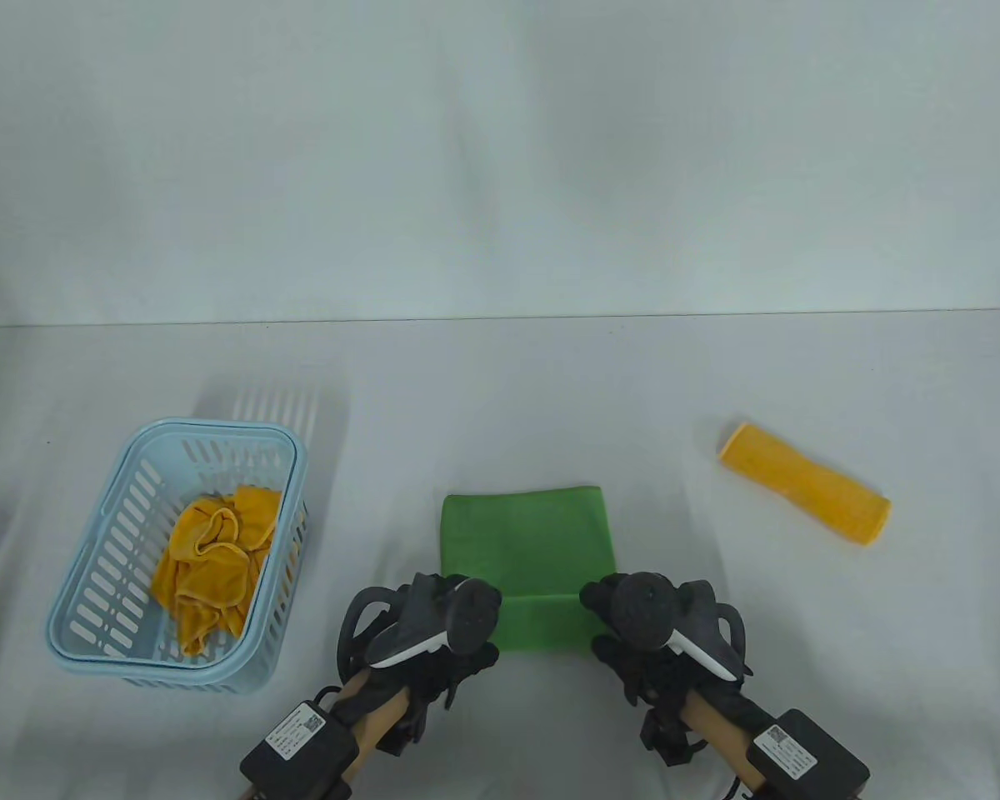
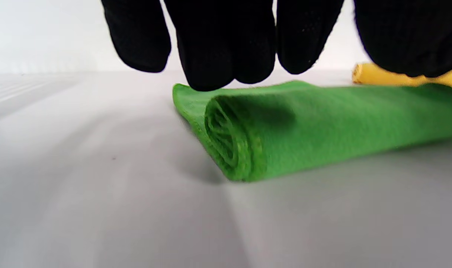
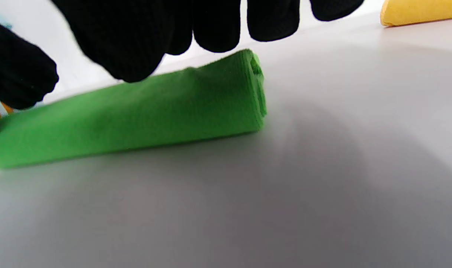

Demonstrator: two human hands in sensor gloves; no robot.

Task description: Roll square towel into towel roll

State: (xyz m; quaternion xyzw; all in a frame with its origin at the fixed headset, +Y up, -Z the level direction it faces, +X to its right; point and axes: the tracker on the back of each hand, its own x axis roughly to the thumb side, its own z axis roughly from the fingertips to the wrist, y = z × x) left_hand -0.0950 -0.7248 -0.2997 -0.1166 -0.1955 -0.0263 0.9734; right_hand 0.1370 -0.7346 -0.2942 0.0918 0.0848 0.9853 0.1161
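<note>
To our left sits a pale blue slotted plastic basket (image 1: 92, 575) holding a crumpled yellow cloth (image 1: 212, 562); a rolled yellow towel (image 1: 804, 483) lies well right. Our left hand (image 1: 433, 637) and right hand (image 1: 654, 629), fingers relaxed (nothing gripped), rest over the half-rolled green square towel (image 1: 527, 542) between them.

Your left hand (image 2: 248, 41) hangs in from the top, its black-gloved fingertips (image 2: 207, 70) just above the green towel (image 2: 322, 126). The towel lies partly rolled on the pale table (image 2: 99, 208), the spiral end facing you. Behind it, a yellow roll (image 2: 374, 74) peeks out, partly hidden by your fingers.
</note>
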